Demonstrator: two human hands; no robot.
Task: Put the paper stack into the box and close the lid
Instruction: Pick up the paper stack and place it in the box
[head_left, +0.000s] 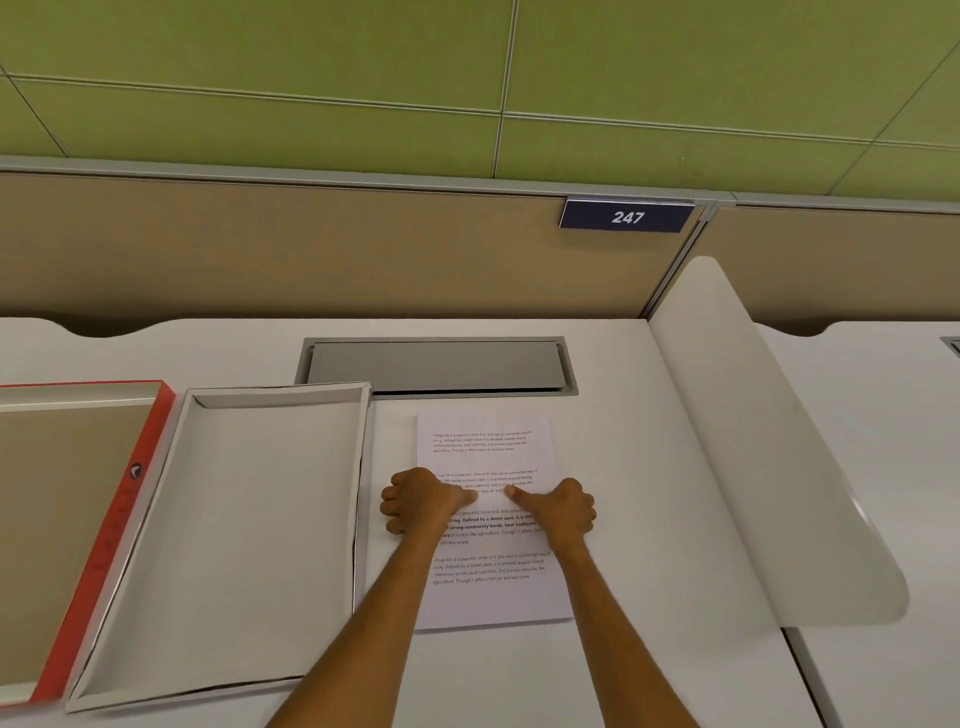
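The paper stack (491, 519), printed side up, lies flat on the white desk (649, 519) just to the right of the open white box (234, 540), their near edges almost touching along the box's right wall. Both run the same way, long axis pointing away from the person, so the stack needs no turning, only a sideways lift to the left. The 2 hands sit on the middle of the stack: the left hand (421, 501) over its left edge, the side nearest the box, and the right hand (558, 512) toward its right edge. Each is loosely curled, knuckles up, thumb stretched inward and pressed on the top sheet (whether the tucked fingers have hooked under the edges cannot be told from here). The lid (67, 519), red-edged and lying inside-up, rests beyond the box on its far left side. Nothing is in the box yet, so the grasp looks like the step in hand.
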